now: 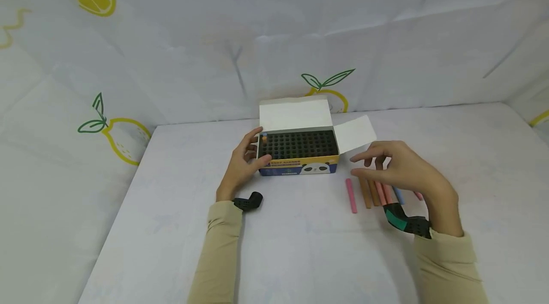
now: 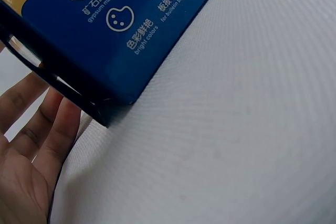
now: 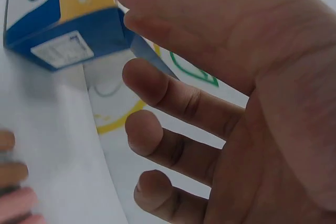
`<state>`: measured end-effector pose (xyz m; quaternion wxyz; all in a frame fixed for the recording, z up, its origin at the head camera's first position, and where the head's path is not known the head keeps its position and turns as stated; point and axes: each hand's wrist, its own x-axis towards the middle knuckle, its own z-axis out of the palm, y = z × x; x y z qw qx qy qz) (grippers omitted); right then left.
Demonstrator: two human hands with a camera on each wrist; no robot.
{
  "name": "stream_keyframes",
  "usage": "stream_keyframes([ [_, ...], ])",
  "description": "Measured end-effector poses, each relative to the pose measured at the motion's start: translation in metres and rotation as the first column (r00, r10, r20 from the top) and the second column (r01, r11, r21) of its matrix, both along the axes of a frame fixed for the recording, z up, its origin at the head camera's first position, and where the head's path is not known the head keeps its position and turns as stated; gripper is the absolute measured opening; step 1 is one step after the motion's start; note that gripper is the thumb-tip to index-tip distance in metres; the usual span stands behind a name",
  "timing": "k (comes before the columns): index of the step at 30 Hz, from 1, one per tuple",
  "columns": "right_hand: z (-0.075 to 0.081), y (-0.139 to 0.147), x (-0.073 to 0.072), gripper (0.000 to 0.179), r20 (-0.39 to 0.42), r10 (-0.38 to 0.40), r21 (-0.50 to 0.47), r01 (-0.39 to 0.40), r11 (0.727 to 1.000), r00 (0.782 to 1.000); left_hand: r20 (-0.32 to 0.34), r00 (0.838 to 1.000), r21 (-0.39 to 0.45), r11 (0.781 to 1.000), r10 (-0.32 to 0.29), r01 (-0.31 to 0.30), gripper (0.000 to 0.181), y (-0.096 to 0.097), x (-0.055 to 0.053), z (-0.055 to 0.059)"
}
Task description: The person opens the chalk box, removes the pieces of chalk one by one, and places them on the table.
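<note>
A blue and yellow chalk box [image 1: 298, 169] with a panda print stands on the table, its lid and right flap folded out. Inside it is a dark insert [image 1: 300, 145] full of round holes, with an orange chalk tip [image 1: 264, 139] showing at the left end. My left hand [image 1: 242, 166] holds the box by its left end, thumb at the front and fingers along the side. Over several chalk sticks, just right of the box, hovers my right hand [image 1: 399, 168]; its fingers are loosely bent with nothing between them. Among the sticks lies a pink chalk [image 1: 351, 196].
Beside the pink stick are brown-orange chalks [image 1: 365, 193], salmon ones and a blue chalk [image 1: 399, 196], partly covered by the right hand and its wrist camera [image 1: 405, 220]. A white cloth wall [image 1: 193, 65] with lemon drawings rises behind the table.
</note>
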<state>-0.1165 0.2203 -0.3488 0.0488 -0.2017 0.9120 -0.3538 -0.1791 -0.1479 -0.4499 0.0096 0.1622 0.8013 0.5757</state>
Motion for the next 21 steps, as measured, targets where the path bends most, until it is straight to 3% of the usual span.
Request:
stream_keyframes([
  [6,0.004,-0.021,-0.001,0.023,-0.065,0.087,-0.046,-0.090,0.995,0.994,0.002,1.000,0.000,1.000,0.004,-0.004,0.083,0.000,0.000,-0.001],
  [12,0.002,-0.045,-0.007,0.020,-0.213,0.138,-0.115,-0.165,0.980,0.967,0.005,1.000,-0.009,1.000,0.008,-0.008,0.082,0.000,-0.001,0.000],
  [21,-0.008,-0.086,-0.025,0.022,-0.190,0.103,-0.226,-0.145,0.963,0.976,-0.001,1.000,-0.007,1.000,0.003,-0.003,0.078,0.000,-0.002,-0.001],
])
